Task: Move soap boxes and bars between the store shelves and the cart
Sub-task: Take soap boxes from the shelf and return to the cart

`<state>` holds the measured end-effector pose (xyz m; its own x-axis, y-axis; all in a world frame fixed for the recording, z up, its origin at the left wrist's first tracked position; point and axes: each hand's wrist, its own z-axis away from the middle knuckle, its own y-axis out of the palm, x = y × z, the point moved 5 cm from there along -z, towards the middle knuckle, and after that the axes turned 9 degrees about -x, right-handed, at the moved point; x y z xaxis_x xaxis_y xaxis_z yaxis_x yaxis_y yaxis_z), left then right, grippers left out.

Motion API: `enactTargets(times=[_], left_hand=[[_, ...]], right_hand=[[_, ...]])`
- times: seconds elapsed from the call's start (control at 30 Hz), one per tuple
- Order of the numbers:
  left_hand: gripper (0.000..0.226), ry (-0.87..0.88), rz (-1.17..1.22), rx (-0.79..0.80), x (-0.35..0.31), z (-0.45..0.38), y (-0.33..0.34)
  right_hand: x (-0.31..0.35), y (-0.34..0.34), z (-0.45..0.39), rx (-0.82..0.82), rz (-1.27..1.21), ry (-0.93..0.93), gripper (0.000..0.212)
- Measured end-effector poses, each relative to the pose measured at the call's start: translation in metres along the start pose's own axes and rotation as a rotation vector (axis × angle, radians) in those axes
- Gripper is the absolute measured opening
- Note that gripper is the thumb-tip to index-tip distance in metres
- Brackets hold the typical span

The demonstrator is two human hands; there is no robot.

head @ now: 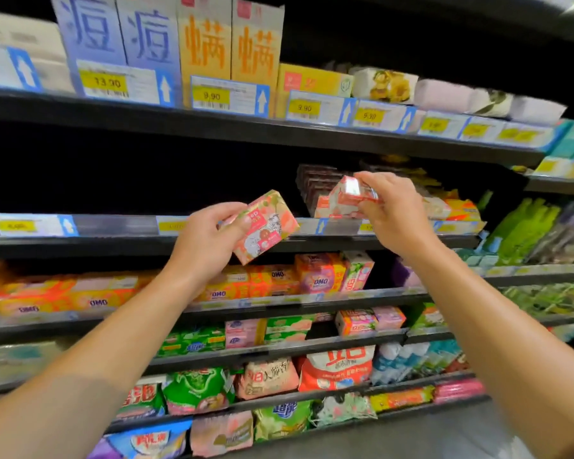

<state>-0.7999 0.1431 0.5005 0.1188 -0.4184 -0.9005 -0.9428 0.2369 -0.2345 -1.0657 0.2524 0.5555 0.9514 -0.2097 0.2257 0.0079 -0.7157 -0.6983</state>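
Two bare arms reach up toward the store shelves. The left hand (209, 240) holds a pink soap box (265, 226), with the thumb on its front and the fingers curled behind it. The box is tilted and hangs in the air just in front of the middle shelf (113, 241). The right hand (395, 213) pinches a second soap box (345, 197) from above, right by the stack of boxes (322, 183) on that shelf; it is blurry, so it may be touching the stack. That top pinch looks thin, so the box could slip and fall. It could also bump the stack and knock boxes down. No cart shows here.
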Motion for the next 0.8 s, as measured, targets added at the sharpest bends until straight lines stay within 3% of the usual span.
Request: enactTargets(times=[0.37,0.53,0.8], left_hand=[[0.02,-0.062,0.014,-0.137,0.003,-0.016,0.047],[0.019,-0.072,0.003,-0.176,0.006,-0.019,0.056],[0.019,-0.076,-0.017,-0.197,0.008,-0.019,0.065]], right_hand=[[-0.031,0.057,-0.04,0.191,-0.089,-0.168,0.048],[-0.043,0.073,-0.031,0.241,0.031,-0.212,0.043],[-0.047,0.072,-0.024,0.086,-0.02,-0.278,0.027]])
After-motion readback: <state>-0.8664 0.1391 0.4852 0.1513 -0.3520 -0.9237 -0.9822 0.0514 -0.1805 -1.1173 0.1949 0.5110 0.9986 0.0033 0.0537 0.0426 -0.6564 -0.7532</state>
